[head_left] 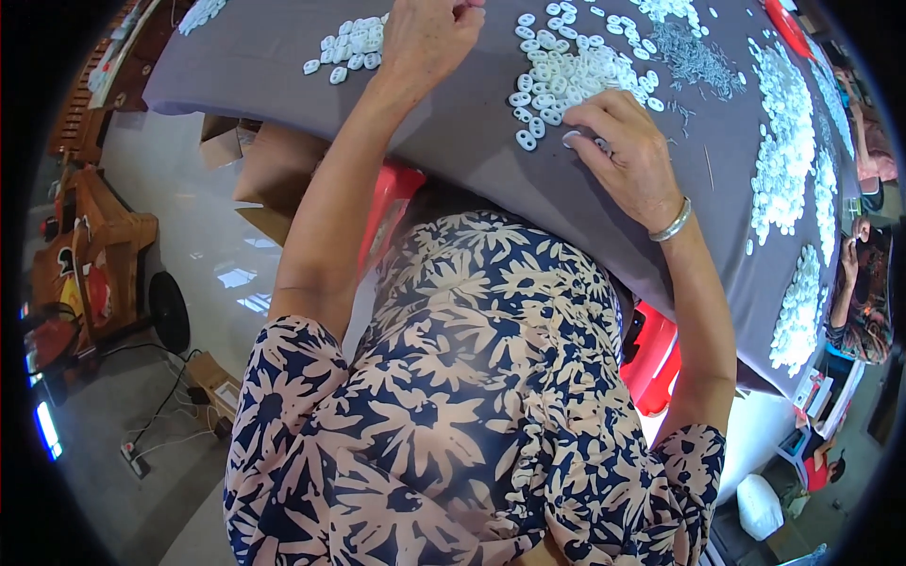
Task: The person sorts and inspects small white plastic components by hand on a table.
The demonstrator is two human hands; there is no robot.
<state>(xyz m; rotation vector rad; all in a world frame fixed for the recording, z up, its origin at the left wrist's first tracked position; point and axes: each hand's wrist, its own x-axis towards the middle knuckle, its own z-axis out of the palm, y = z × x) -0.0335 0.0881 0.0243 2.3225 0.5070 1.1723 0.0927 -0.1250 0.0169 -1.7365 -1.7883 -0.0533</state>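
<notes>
My left hand (429, 42) is at the far edge of the picture with its fingers curled together; the tips are partly cut off, and what they hold cannot be made out. Beside it lies a small group of white oval two-hole plastic pieces (349, 44). My right hand (628, 151), with a silver bracelet (673, 222) at the wrist, is bent at the near edge of a larger pile of the same pieces (576, 75). A white two-hole piece (602, 144) shows within its curled fingers, partly hidden by them.
A grey cloth covers the table (453, 123). Small grey metal pins (694, 61) lie heaped beyond my right hand, and a thin stick (709, 167) lies to its right. Long white heaps (783, 141) line the right side. Cardboard boxes (278, 174) stand below left; other people sit far right.
</notes>
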